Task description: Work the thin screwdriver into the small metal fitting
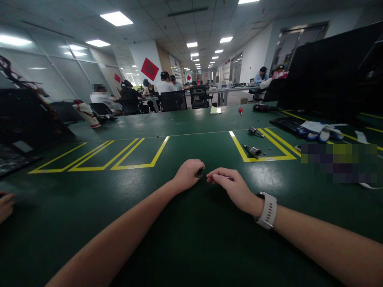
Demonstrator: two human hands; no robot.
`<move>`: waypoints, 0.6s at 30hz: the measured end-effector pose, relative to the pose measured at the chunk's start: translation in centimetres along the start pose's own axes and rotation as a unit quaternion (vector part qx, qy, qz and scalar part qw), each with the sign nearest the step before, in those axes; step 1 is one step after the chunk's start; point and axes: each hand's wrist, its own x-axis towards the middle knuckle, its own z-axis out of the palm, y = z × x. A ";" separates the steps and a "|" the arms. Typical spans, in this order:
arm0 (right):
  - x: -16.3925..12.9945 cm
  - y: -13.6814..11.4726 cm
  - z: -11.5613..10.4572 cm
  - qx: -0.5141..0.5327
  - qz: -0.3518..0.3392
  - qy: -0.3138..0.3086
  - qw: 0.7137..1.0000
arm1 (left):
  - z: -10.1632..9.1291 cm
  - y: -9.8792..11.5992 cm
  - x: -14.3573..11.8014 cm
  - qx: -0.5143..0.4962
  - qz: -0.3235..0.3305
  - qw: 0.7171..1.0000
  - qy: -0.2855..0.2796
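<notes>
Resting at centre frame on the bench [89, 223], the left hand [188, 174] has fingers clamped on a small dark ring [199, 172] (right hand [233, 186], fingers together, lies just beside it).

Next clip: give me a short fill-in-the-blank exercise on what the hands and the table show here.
1. The left hand is closed around a small dark ____ part.
2. The white watch sits on the ____ wrist.
3. The metal socket piece lies inside a box marked in ____ tape.
4. The work gloves lie on the green table, to the ____ of the hands.

Missing words: round; right; yellow; right
</notes>
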 end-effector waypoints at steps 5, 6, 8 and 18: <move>0.4 0.5 -0.1 0.191 0.099 0.001 0.977 | -0.2 -0.2 -0.1 -0.067 -0.028 0.997 0.024; 0.4 0.6 0.0 0.207 0.107 0.001 0.973 | -0.2 -0.2 -0.1 -0.080 -0.036 0.996 0.031; 0.3 0.7 0.0 0.212 0.097 0.001 0.972 | -0.1 -0.3 -0.1 -0.094 -0.048 0.993 0.044; -0.3 0.1 0.5 0.020 -0.001 0.013 1.000 | 0.0 -0.2 -0.1 -0.066 -0.026 0.997 0.019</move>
